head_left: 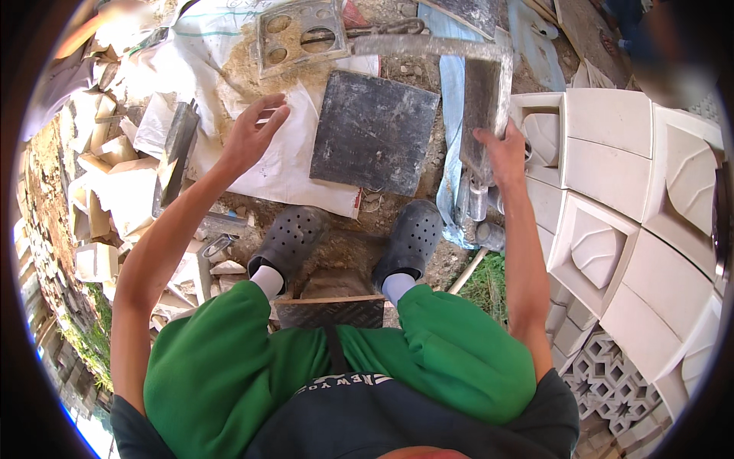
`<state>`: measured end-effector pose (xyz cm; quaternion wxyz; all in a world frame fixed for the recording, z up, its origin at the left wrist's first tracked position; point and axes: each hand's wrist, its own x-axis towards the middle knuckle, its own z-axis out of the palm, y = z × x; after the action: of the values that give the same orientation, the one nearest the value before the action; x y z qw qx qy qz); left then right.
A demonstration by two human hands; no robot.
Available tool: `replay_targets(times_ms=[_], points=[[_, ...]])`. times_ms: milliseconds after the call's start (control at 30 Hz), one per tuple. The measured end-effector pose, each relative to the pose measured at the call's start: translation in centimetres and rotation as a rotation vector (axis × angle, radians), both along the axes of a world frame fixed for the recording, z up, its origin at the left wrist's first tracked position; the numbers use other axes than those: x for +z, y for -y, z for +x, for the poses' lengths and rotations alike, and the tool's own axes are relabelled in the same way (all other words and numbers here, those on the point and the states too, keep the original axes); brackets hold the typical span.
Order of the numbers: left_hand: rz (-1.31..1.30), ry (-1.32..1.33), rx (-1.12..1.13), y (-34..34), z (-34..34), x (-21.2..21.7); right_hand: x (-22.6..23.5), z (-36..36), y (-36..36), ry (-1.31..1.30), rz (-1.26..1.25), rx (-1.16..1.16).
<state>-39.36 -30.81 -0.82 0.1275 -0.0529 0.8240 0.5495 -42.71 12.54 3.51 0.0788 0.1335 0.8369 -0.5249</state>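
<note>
Nearby, the person's green cloth trousers (466,344) fill the lower middle, and just beyond them a pair of dark grey perforated clogs (409,237) stands on brown earth (348,249), with room between the two. Past the toes, a dark grey, white-scuffed square board (375,131) lies flat, its left part over a white sheet (267,164), its right edge near a light blue plastic strip (453,99). The left hand (260,130) hangs over the sheet with its grip released, fingers apart, and a bare band of sheet leaves room between it and the board's left edge. Across from it, the right hand (501,153) has its grip clasping the side of a grey, dust-coated, angular frame (482,99); the frame's long far bar, blurred, reaches leftward past the board's far edge. Just right of that hand, cream-coloured square blocks (610,118) sit edge to edge, leaving little room there. Farther off, a dusty grey rectangular plate with round holes (294,38) lies near the bar's left end.
</note>
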Motion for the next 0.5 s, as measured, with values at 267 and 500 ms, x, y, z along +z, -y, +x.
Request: replay_targets(times_ms=[267, 500], points=[[0.578, 0.519, 0.055, -4.3, -2.2, 1.2, -2.7, 7.1, 3.7, -0.089, 0.047, 0.127], [0.295, 0.314, -0.155, -3.9, -1.1, 2.1, -1.6, 7.3, 3.6, -0.21, 0.219, 0.292]])
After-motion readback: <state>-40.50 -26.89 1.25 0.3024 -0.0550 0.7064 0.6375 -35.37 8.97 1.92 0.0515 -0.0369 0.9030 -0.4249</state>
